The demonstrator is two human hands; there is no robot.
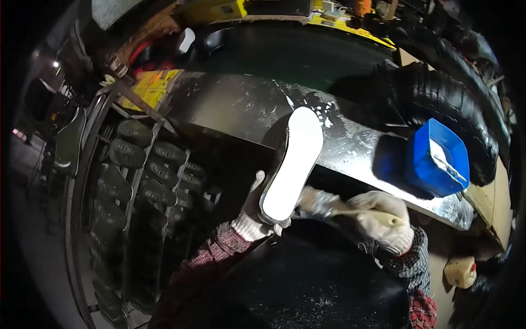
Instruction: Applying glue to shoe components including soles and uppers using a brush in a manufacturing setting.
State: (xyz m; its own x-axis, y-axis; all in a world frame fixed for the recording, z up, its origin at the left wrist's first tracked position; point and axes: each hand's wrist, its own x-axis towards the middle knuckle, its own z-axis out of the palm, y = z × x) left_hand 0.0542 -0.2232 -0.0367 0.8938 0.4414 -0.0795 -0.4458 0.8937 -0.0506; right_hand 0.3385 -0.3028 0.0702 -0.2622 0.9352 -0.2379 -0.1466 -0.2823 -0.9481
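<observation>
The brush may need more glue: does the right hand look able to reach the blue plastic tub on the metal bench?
Probably yes: the right hand, holding a brush, sits just below the blue tub, with only bare metal bench between them.

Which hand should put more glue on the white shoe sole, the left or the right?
Probably the right hand: it already grips the brush, whose bristles sit beside the white sole, and it is nearer the blue tub. The left hand is busy holding the sole up.
</observation>
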